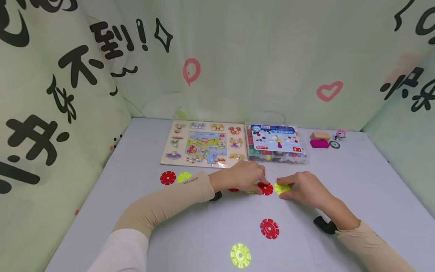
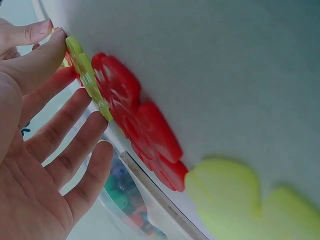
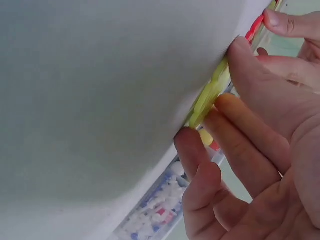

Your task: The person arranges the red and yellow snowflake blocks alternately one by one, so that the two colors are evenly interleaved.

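Note:
Notched red and yellow plastic snowflake discs lie in a row across the table, the left forearm hiding part of it. My left hand [image 1: 242, 176] holds a red snowflake disc [image 1: 266, 189] between thumb and forefinger. Just right of it, my right hand [image 1: 307, 189] pinches a yellow snowflake disc [image 1: 281, 188] by its edges, thumb on the near side; its edge [image 3: 207, 97] shows in the right wrist view. Under the left hand's spread fingers, the left wrist view has another yellow disc [image 2: 87, 75], then a red disc [image 2: 140, 125] and a pale yellow disc [image 2: 225, 195].
Nearer the front lie a loose red disc [image 1: 270, 229] and a yellow disc [image 1: 240, 255]. Behind the row are a wooden picture puzzle board [image 1: 166, 147] and a clear box of beads [image 1: 276, 143]. Small blocks [image 1: 320, 139] and a figurine [image 1: 340, 134] stand at the back right.

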Motion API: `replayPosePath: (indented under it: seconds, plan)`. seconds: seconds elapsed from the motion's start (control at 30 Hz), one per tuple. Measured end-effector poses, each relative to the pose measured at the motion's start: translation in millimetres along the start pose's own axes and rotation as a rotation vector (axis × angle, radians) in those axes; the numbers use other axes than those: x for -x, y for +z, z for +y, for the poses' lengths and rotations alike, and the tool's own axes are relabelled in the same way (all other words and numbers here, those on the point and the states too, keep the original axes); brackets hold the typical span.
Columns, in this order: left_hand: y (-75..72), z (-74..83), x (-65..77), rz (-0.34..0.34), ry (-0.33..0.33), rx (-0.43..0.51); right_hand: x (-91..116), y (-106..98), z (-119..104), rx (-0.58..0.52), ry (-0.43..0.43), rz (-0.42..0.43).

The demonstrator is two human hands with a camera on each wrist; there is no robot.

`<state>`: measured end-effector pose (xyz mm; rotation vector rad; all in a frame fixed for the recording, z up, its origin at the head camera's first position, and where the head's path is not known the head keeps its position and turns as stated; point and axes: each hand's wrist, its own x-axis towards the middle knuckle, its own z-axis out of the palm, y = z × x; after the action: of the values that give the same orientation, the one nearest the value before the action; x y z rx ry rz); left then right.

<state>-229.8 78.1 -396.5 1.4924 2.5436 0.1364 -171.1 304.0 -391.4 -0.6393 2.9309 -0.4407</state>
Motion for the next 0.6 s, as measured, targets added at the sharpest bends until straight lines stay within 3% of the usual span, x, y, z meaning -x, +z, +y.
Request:
replayPosePath:
  seconds: [0.4, 0.6]
  plan:
    - [-3.9, 0.7, 2.2, 0.004, -0.002, -0.006, 1.1, 2.6, -2.8, 0.007, -0.046, 0.022]
    - [-7.2, 2.6, 0.2, -0.034, -0.023, 0.003, 12.0, -1.2, -16.6, 0.004, -0.001, 0.032]
